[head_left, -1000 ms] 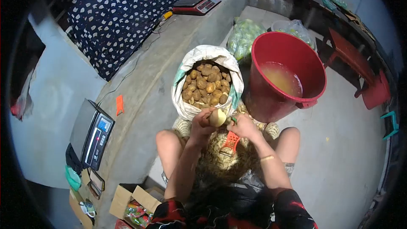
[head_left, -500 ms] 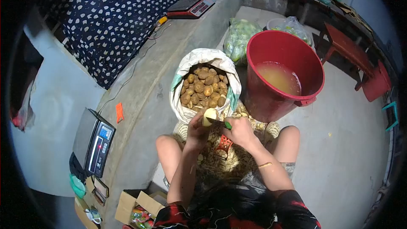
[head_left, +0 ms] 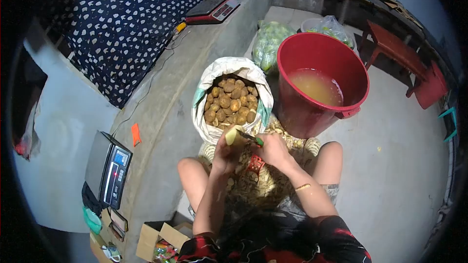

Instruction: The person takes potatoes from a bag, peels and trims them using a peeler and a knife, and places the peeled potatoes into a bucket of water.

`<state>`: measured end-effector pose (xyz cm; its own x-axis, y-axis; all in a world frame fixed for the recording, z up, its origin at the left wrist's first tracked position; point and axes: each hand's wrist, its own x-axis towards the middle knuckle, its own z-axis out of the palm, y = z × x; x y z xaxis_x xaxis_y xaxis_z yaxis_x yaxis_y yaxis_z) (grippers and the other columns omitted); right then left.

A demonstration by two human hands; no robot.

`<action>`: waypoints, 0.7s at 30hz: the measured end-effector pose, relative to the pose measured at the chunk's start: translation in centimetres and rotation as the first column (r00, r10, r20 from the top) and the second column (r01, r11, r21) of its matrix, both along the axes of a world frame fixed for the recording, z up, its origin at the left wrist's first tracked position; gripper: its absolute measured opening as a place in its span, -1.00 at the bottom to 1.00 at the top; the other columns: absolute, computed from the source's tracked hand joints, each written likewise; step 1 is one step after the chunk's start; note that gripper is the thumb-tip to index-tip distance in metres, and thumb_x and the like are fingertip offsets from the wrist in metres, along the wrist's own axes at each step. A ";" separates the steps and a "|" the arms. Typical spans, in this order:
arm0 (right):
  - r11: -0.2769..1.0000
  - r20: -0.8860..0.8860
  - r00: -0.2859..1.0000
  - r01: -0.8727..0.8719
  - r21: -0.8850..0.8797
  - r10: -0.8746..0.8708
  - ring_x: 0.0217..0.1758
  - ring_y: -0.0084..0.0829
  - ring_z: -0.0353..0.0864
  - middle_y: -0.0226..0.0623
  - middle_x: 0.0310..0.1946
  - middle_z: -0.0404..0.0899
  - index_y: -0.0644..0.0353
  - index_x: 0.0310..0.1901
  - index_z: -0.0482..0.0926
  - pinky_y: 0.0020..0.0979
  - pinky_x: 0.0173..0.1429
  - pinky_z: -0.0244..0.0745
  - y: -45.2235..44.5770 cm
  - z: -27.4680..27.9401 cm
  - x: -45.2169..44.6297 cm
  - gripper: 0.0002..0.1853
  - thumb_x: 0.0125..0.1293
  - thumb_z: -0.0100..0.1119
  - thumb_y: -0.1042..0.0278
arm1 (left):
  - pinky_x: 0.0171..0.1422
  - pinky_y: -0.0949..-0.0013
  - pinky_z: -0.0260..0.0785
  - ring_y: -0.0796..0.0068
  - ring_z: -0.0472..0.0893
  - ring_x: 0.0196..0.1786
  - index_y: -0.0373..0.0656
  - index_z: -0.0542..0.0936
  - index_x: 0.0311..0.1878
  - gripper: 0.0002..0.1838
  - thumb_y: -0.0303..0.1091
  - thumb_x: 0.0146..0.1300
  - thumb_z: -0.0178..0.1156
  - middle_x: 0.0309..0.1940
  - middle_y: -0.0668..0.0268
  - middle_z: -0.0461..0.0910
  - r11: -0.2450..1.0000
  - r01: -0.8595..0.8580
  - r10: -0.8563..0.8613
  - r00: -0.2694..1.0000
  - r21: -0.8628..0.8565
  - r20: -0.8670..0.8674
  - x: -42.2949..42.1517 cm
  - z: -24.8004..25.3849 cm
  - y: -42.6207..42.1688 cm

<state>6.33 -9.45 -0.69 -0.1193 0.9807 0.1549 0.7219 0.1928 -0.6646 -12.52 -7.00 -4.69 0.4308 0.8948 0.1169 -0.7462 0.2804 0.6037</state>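
Note:
My left hand (head_left: 225,156) is closed around a pale, peeled potato (head_left: 230,136), holding it just in front of the sack's mouth. My right hand (head_left: 274,150) grips a knife by its green handle (head_left: 260,141). The dark blade (head_left: 247,137) points left at the potato; whether it touches cannot be made out. Beyond both hands stands an open white sack (head_left: 203,81) of unpeeled brown potatoes (head_left: 226,102). Below the hands, a red perforated plastic object (head_left: 255,163) rests among a wide pile of peelings (head_left: 267,183) between my legs.
A large red bucket (head_left: 302,109) with cloudy liquid stands right of the sack. Behind it are bags of green vegetables (head_left: 273,44). Scales (head_left: 115,173) and an orange item (head_left: 135,135) lie on the concrete ledge at left. A cardboard box (head_left: 147,241) sits at lower left.
The potato has tilted in my left hand and shifted slightly left. The knife now slants differently, down to the right. The whole view has shifted slightly.

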 end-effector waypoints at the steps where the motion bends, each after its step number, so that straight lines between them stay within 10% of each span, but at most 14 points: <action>1: 1.000 -0.021 1.000 -0.009 0.017 0.010 -0.36 0.06 0.66 0.06 -0.51 0.61 0.20 -0.33 0.67 -0.07 -0.15 0.59 -0.3 0.6 -0.1 -0.84 -0.01 0.31 0.45 | 0.37 0.19 0.33 0.29 0.53 0.16 -0.27 0.23 0.39 -0.15 -0.24 0.04 0.39 0.13 0.22 0.48 1.000 0.002 -0.002 1.000 0.002 -0.001 0.1 0.0 0.1; 3: 0.999 -0.039 0.999 -0.020 0.032 0.021 -0.35 0.05 0.67 0.05 -0.51 0.62 0.21 -0.31 0.68 -0.07 -0.15 0.59 -0.6 0.9 -0.2 -0.83 0.00 0.31 0.45 | 0.28 0.19 0.41 0.30 0.55 0.14 -0.25 0.30 0.33 -0.15 0.14 0.15 0.33 0.11 0.23 0.52 0.987 -0.050 0.074 0.985 0.154 -0.156 0.6 0.4 0.1; 7: 0.996 -0.063 0.996 0.062 -0.056 -0.066 -0.41 0.07 0.61 0.06 -0.55 0.58 0.24 -0.48 0.58 -0.08 -0.28 0.51 1.2 -3.3 0.7 -0.78 0.04 0.38 0.27 | 0.26 0.20 0.43 0.30 0.56 0.12 -0.26 0.30 0.34 -0.12 0.15 0.13 0.35 0.09 0.22 0.53 0.996 -0.090 0.091 0.946 0.016 -0.310 0.8 1.9 -1.4; 9: 0.973 -0.090 0.993 0.053 -0.227 -0.075 -0.44 0.06 0.61 0.08 -0.56 0.57 0.28 -0.52 0.58 -0.09 -0.29 0.50 2.1 -3.4 1.3 -0.78 0.05 0.35 0.31 | 0.32 0.20 0.39 0.27 0.54 0.18 -0.32 0.27 0.35 -0.16 -0.29 -0.01 0.40 0.11 0.19 0.51 0.984 -0.143 0.129 0.983 -0.108 -0.134 1.0 2.8 -1.3; 12: 0.996 -0.089 0.996 -0.016 -0.085 0.008 -0.33 0.12 0.64 0.11 -0.53 0.60 0.33 -0.48 0.58 -0.04 -0.11 0.53 1.7 -1.4 0.8 -0.75 0.11 0.31 0.27 | 0.32 0.20 0.40 0.27 0.55 0.16 -0.34 0.28 0.33 -0.20 -0.26 0.05 0.41 0.10 0.19 0.52 0.998 -0.045 0.045 0.999 0.034 -0.001 0.1 1.8 -0.4; 17: 0.962 -0.486 0.845 0.271 0.032 -0.222 -0.60 -0.53 0.42 -0.28 -0.73 0.45 0.28 -0.61 0.45 -0.36 -0.42 0.41 3.8 -3.4 3.3 -0.74 0.12 0.21 0.34 | 0.25 0.26 0.47 0.32 0.59 0.10 -0.31 0.36 0.28 -0.29 -0.43 0.05 0.42 0.06 0.21 0.55 0.997 -0.072 0.071 0.997 -0.023 -0.041 -0.3 0.7 0.3; 21: 0.924 -0.599 0.750 0.379 0.043 -0.280 -0.61 -0.58 0.35 -0.31 -0.74 0.41 0.30 -0.63 0.43 -0.36 -0.46 0.33 4.9 -0.6 4.6 -0.71 0.13 0.19 0.33 | 0.28 0.21 0.47 0.30 0.57 0.16 -0.29 0.45 0.23 -0.22 -0.69 -0.19 0.45 0.10 0.19 0.56 0.996 -0.039 0.068 0.923 0.084 -0.378 0.0 -0.1 -0.9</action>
<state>10.91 -4.53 -1.28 0.3663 0.8996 0.2379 0.2547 0.1490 -0.9555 -12.49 -7.92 -4.77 0.4076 0.9129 0.0203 -0.4692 0.1903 0.8624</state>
